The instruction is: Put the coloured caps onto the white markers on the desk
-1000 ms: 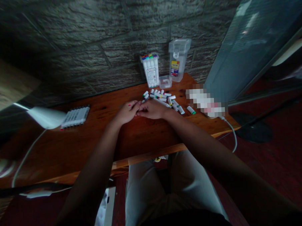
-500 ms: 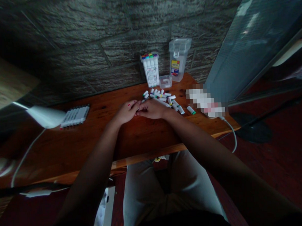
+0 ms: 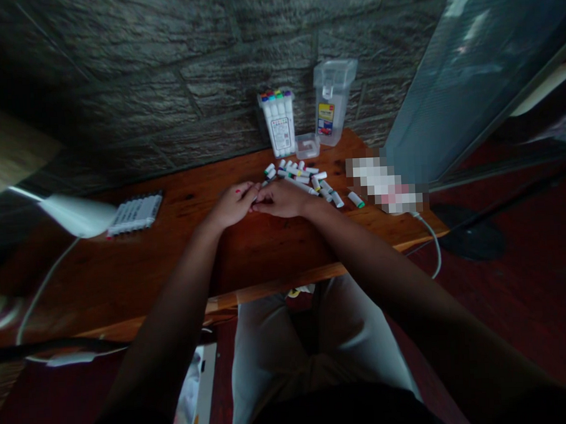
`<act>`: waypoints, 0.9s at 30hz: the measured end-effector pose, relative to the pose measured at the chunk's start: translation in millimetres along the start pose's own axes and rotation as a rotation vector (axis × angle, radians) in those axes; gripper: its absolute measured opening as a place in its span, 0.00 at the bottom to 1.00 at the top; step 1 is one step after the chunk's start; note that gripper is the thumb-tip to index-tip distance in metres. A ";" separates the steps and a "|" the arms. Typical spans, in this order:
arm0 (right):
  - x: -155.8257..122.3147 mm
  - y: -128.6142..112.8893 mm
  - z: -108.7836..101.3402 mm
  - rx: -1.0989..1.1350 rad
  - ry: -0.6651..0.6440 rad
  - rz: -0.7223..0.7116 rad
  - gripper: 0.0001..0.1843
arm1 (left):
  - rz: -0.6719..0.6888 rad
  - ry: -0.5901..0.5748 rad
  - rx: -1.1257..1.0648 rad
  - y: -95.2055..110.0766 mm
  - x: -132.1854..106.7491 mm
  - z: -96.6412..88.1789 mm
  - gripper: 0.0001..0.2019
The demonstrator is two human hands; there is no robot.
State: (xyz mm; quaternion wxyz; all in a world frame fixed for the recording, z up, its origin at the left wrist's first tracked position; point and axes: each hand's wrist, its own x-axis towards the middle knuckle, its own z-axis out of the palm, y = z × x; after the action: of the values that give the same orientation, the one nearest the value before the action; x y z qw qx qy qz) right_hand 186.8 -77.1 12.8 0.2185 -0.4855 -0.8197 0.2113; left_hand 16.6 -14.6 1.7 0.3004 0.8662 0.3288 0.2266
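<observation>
1. Only the head view is visibly shifting: table (image 3: 275, 243) and things are appearing slightly higher than in the earlier frame, while both hands are keeping their places among them.
2. Near, the person's left hand (image 3: 234, 205) and right hand (image 3: 280, 199) are meeting, both curling inward and touching. Something small may be sitting between them, but one cannot tell whether either is gripping it.
3. Just beyond the right hand, loose white pieces (image 3: 302, 180) with coloured ends are lying heaped; its knuckles, resting close, could be nudging them into rolling.
4. Toward the right, one green-ended piece (image 3: 356, 200) is lying apart; a sweep of the right forearm (image 3: 360, 258) could be sending it off the near edge.
5. Far, a marker pack (image 3: 279, 124) and a clear box (image 3: 333, 106) are standing tall; a careless reach could be tipping either.
</observation>
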 end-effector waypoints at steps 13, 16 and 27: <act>-3.0 1.1 3.1 -0.038 -0.022 -0.040 0.16 | -0.003 0.008 0.073 2.2 -0.4 -0.2 0.19; -0.4 5.3 6.4 -0.027 -0.007 -0.047 0.18 | 0.009 0.019 0.092 -0.2 0.5 -0.3 0.18; 0.9 3.9 5.7 -0.041 0.045 -0.011 0.17 | -0.051 0.022 0.050 3.9 -0.1 -0.1 0.16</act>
State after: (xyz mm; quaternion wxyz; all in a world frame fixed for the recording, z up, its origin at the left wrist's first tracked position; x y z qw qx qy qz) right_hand 185.9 -75.4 6.1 0.2280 -0.4898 -0.8215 0.1823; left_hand 18.2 -17.0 4.3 0.2806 0.8624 0.3594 0.2199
